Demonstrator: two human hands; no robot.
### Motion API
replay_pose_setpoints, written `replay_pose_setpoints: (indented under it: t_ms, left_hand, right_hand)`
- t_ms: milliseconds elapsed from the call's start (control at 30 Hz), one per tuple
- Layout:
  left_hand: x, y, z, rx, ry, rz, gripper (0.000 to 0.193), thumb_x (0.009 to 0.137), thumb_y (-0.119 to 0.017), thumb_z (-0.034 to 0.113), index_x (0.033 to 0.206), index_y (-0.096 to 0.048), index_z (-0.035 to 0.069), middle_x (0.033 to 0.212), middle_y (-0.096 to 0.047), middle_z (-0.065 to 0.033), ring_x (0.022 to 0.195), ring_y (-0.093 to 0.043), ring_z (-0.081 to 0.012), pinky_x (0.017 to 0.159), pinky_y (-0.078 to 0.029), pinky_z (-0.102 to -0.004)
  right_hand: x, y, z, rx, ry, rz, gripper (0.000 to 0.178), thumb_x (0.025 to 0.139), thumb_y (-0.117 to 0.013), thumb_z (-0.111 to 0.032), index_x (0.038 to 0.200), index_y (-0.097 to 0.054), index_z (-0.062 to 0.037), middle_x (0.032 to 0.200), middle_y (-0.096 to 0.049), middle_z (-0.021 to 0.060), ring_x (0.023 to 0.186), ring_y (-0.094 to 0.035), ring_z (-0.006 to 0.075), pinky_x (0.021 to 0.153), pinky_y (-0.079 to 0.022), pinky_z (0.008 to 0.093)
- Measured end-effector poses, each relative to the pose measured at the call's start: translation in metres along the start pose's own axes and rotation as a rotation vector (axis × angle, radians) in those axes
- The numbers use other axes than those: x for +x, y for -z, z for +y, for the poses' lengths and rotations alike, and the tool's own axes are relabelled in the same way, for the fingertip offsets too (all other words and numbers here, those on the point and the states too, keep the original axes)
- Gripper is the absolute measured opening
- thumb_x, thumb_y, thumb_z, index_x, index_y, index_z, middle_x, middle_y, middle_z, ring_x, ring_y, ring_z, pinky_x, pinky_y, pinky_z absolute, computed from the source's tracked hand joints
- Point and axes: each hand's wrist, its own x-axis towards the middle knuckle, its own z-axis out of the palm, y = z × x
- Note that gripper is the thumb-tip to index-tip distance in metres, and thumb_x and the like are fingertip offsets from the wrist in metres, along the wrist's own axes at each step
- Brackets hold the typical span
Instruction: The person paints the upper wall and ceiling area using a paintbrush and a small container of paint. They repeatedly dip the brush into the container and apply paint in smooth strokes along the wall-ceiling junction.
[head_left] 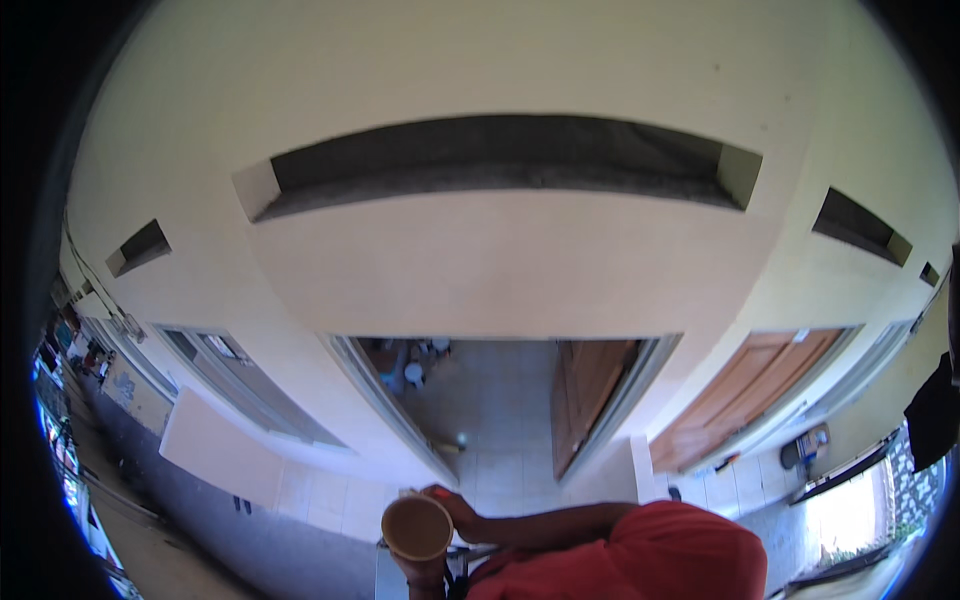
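Observation:
At the lower middle, a round tan pot or cup [417, 528] is held with its wide mouth facing up, and its inside looks plain brown. My left hand [426, 574] is closed around its lower near side, with the fingers mostly hidden by the pot. From the right, my right arm in a red sleeve [640, 550] reaches across. My right hand [458, 510] is bent against the far right of the pot's rim, its fingers curled and partly hidden. A small reddish spot shows at those fingertips, too small to name.
Behind the pot is a doorway [480, 400] with a brown wooden door [590, 395] swung inward. A second wooden door [750, 390] stands to the right. A low pale wall [220, 450] runs at left. Under my hands shows a grey-edged object [388, 575], mostly hidden.

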Motion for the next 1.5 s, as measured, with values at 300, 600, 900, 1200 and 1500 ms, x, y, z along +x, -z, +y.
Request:
replay_pose_setpoints:
  t_ms: [300,600,900,1200,1500]
  left_hand:
    - [-0.005,0.013,0.024,0.155,0.062,0.192,0.052,0.114,-0.047,0.045,0.147,-0.053,0.006,0.140,-0.064,-0.0112,0.130,-0.063,-0.0278,0.112,-0.053,-0.0446]
    - [0.010,0.006,0.024,0.227,0.095,0.223,0.041,0.113,-0.053,0.036,0.141,-0.054,0.006,0.134,-0.064,-0.0101,0.125,-0.063,-0.0240,0.108,-0.053,-0.0408]
    - [0.012,0.015,0.015,0.590,-0.013,0.192,0.034,0.113,-0.057,0.025,0.140,-0.053,0.006,0.133,-0.063,-0.0100,0.126,-0.062,-0.0210,0.108,-0.053,-0.0377]
    - [0.019,0.040,0.008,1.088,-0.356,0.490,0.030,0.112,-0.061,0.028,0.128,-0.065,0.003,0.111,-0.068,-0.0100,0.099,-0.065,-0.0220,0.084,-0.055,-0.0346]
    - [-0.064,0.118,0.033,2.156,-0.010,0.902,0.061,0.106,-0.057,0.058,0.132,-0.064,0.003,0.135,-0.064,-0.0212,0.127,-0.056,-0.0413,0.108,-0.040,-0.0557]
  right_hand:
    - [-0.023,-0.049,-0.021,0.422,-0.143,0.166,0.016,0.104,-0.068,-0.028,0.110,-0.064,-0.0137,0.107,-0.066,0.0003,0.100,-0.066,0.0128,0.091,-0.054,0.0335]
    - [-0.019,-0.031,-0.036,0.549,-0.210,0.169,0.016,0.103,-0.070,-0.024,0.111,-0.062,-0.0121,0.104,-0.066,0.0046,0.090,-0.069,0.0163,0.081,-0.060,0.0360]
    - [-0.025,-0.020,-0.046,0.783,-0.178,-0.100,0.020,0.103,-0.071,-0.018,0.119,-0.060,-0.0106,0.123,-0.072,0.0188,0.117,-0.072,0.0315,0.104,-0.060,0.0470]
    - [-0.009,0.007,-0.024,0.834,-0.296,-0.200,0.018,0.106,-0.069,-0.031,0.109,-0.066,-0.0135,0.109,-0.073,0.0053,0.102,-0.073,0.0167,0.088,-0.064,0.0371]
    - [0.006,0.050,-0.070,0.738,-0.211,-0.238,0.019,0.112,-0.054,-0.031,0.110,-0.064,-0.0148,0.118,-0.074,0.0093,0.107,-0.073,0.0274,0.090,-0.065,0.0499]
